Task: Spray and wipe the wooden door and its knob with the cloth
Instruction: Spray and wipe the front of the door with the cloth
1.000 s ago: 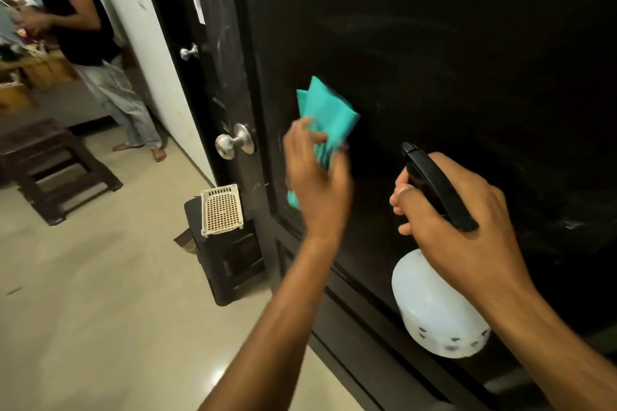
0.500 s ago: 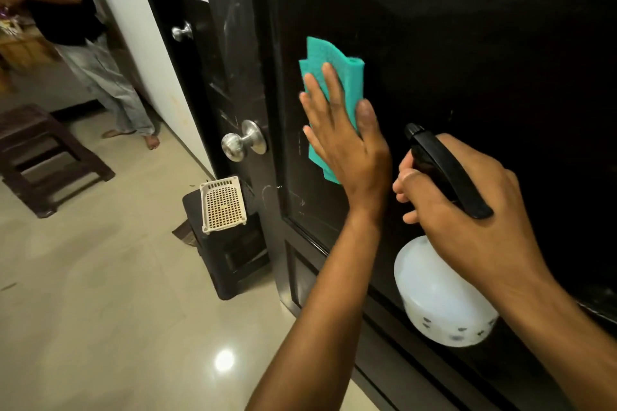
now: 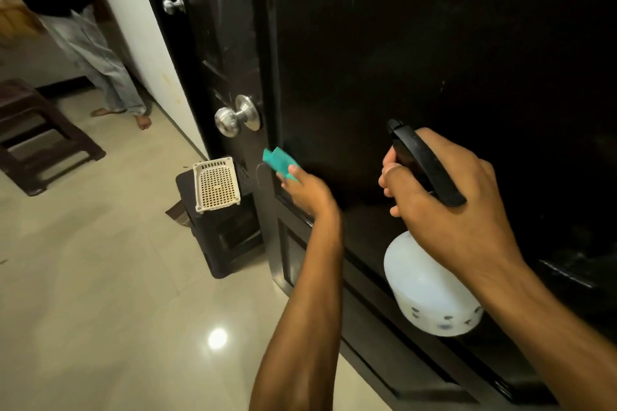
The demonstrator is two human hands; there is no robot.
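Observation:
The dark wooden door (image 3: 434, 43) fills the right of the view. Its round metal knob (image 3: 233, 117) sticks out at the door's left edge. My left hand (image 3: 309, 192) presses a teal cloth (image 3: 279, 162) against the door's lower left, below and right of the knob. Only a corner of the cloth shows past my fingers. My right hand (image 3: 447, 200) grips a spray bottle with a black head (image 3: 420, 160) and a white tank (image 3: 427, 287), held close to the door panel.
A dark stool (image 3: 223, 230) with a cream perforated basket (image 3: 217, 183) on it stands by the door's foot. A second knob (image 3: 174, 4) shows higher up. A person (image 3: 86, 43) stands far left near a brown bench (image 3: 36, 133). Tiled floor (image 3: 100, 294) lies below.
My left hand has swept the cloth down the door, from level with the knob's top to below the knob. The right hand and bottle have stayed about where they were.

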